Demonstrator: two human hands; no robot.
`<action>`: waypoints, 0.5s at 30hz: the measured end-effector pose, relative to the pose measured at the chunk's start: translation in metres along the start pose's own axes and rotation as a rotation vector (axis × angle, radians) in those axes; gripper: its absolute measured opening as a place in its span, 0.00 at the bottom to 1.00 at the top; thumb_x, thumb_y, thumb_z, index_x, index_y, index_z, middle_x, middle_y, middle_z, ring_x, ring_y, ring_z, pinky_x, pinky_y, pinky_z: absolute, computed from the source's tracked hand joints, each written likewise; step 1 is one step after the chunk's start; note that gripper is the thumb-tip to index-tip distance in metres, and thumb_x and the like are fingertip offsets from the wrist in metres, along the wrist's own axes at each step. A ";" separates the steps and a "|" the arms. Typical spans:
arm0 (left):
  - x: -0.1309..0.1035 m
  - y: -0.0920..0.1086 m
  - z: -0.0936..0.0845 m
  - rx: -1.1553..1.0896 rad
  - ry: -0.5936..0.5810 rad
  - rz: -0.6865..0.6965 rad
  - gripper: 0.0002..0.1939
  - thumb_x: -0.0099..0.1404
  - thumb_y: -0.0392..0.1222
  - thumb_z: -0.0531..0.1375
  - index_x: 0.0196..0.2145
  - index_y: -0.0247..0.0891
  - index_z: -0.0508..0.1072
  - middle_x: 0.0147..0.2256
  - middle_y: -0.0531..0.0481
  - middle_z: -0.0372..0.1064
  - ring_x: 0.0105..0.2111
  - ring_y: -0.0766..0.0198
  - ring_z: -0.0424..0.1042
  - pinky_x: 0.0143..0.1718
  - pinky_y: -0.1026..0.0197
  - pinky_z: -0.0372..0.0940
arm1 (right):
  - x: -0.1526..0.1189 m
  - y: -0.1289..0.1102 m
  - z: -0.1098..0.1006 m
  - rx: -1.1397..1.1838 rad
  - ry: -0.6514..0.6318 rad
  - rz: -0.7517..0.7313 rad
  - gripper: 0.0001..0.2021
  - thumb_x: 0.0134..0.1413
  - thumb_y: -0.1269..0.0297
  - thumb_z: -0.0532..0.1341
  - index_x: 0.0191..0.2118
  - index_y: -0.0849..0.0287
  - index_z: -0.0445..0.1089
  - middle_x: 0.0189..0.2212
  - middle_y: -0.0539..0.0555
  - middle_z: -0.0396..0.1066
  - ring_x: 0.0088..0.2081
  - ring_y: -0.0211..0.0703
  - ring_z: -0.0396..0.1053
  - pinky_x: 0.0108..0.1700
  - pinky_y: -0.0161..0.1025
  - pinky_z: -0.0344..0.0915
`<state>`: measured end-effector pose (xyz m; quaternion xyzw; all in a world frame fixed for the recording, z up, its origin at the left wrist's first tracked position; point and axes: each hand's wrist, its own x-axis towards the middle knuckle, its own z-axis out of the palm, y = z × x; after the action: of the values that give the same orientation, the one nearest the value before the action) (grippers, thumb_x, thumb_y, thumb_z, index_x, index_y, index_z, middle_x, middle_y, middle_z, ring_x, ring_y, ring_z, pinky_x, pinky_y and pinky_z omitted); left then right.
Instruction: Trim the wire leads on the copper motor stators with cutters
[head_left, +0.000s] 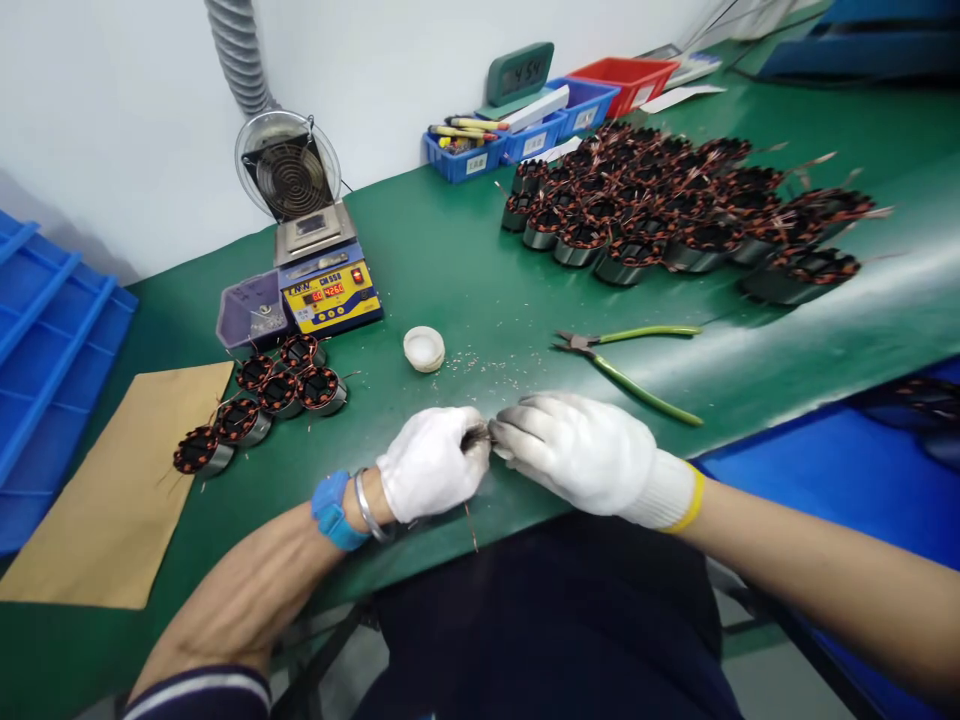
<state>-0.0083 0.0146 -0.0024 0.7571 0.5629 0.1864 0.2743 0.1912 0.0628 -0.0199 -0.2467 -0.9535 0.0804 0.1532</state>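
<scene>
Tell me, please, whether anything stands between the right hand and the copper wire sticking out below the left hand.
Nothing visible stands between the right hand and the copper wire; the left hand hides where the wire begins.

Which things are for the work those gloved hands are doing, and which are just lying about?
Seem part of the work:
thin copper wire below the white-gloved left hand; white-gloved right hand beside it
short metal cylinders with black tops and copper windings
green-handled metal pliers

Probably just lying about:
dark green digital clock
red plastic bin
</scene>
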 end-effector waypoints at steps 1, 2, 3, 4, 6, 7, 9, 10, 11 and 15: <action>0.000 0.000 -0.001 -0.004 -0.001 0.000 0.07 0.64 0.35 0.55 0.28 0.39 0.70 0.26 0.51 0.72 0.25 0.64 0.66 0.29 0.62 0.59 | 0.001 -0.001 0.000 0.042 -0.033 0.015 0.11 0.62 0.65 0.55 0.41 0.60 0.74 0.38 0.62 0.78 0.35 0.49 0.73 0.38 0.44 0.67; 0.000 0.000 -0.001 -0.006 -0.002 -0.001 0.07 0.63 0.35 0.55 0.28 0.39 0.70 0.26 0.51 0.72 0.25 0.64 0.66 0.29 0.62 0.59 | 0.002 -0.003 0.000 0.130 -0.061 0.087 0.11 0.63 0.66 0.54 0.39 0.60 0.74 0.36 0.62 0.77 0.34 0.49 0.73 0.38 0.44 0.67; 0.000 0.000 -0.002 -0.008 -0.006 -0.004 0.07 0.63 0.35 0.56 0.28 0.39 0.70 0.25 0.51 0.72 0.25 0.64 0.66 0.29 0.62 0.59 | 0.004 -0.006 0.000 0.236 -0.080 0.177 0.11 0.63 0.65 0.53 0.36 0.60 0.73 0.33 0.60 0.77 0.32 0.47 0.73 0.36 0.43 0.67; 0.000 0.000 -0.002 -0.012 -0.012 -0.007 0.07 0.63 0.35 0.56 0.28 0.39 0.71 0.25 0.51 0.72 0.25 0.64 0.67 0.29 0.62 0.60 | 0.005 -0.010 0.000 0.356 -0.104 0.264 0.12 0.64 0.64 0.52 0.34 0.59 0.71 0.30 0.58 0.76 0.30 0.46 0.72 0.33 0.41 0.67; 0.000 0.000 -0.003 -0.019 -0.027 -0.001 0.07 0.64 0.35 0.56 0.28 0.39 0.71 0.25 0.52 0.72 0.25 0.64 0.67 0.30 0.62 0.60 | 0.006 -0.015 0.001 0.572 -0.176 0.378 0.15 0.66 0.63 0.48 0.30 0.57 0.67 0.24 0.53 0.74 0.25 0.41 0.71 0.29 0.37 0.66; -0.001 0.001 -0.003 -0.020 -0.036 0.001 0.07 0.64 0.35 0.56 0.28 0.39 0.71 0.25 0.52 0.71 0.25 0.64 0.68 0.30 0.63 0.61 | 0.006 -0.015 0.001 0.619 -0.210 0.392 0.16 0.67 0.63 0.47 0.30 0.57 0.66 0.22 0.51 0.73 0.23 0.40 0.71 0.27 0.36 0.65; -0.001 0.002 -0.003 -0.022 -0.049 0.000 0.07 0.63 0.35 0.56 0.28 0.39 0.71 0.24 0.52 0.71 0.25 0.64 0.67 0.29 0.63 0.61 | 0.002 -0.013 0.001 0.515 -0.184 0.347 0.15 0.67 0.62 0.49 0.31 0.57 0.68 0.24 0.52 0.74 0.24 0.41 0.72 0.27 0.37 0.65; -0.002 0.003 -0.003 -0.021 -0.052 -0.003 0.07 0.63 0.35 0.56 0.28 0.39 0.71 0.25 0.52 0.71 0.25 0.64 0.67 0.29 0.63 0.61 | 0.000 -0.010 0.001 0.375 -0.126 0.267 0.13 0.65 0.61 0.52 0.33 0.58 0.70 0.27 0.54 0.76 0.27 0.44 0.73 0.29 0.38 0.66; -0.002 0.004 -0.004 -0.020 -0.053 -0.007 0.07 0.63 0.34 0.56 0.28 0.39 0.71 0.25 0.52 0.72 0.25 0.64 0.67 0.29 0.62 0.61 | -0.002 -0.006 0.001 0.194 -0.046 0.150 0.11 0.64 0.60 0.55 0.36 0.59 0.72 0.31 0.56 0.77 0.30 0.46 0.74 0.32 0.40 0.67; -0.001 0.007 -0.005 -0.008 -0.055 -0.011 0.08 0.63 0.34 0.56 0.28 0.38 0.72 0.25 0.50 0.72 0.25 0.63 0.67 0.30 0.61 0.62 | -0.005 0.008 -0.001 -0.243 0.141 -0.343 0.14 0.62 0.73 0.53 0.46 0.60 0.75 0.41 0.61 0.79 0.38 0.49 0.75 0.50 0.50 0.69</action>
<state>-0.0064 0.0128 0.0060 0.7577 0.5584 0.1663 0.2938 0.1988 0.0673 -0.0221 -0.1024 -0.9711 -0.0800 0.2001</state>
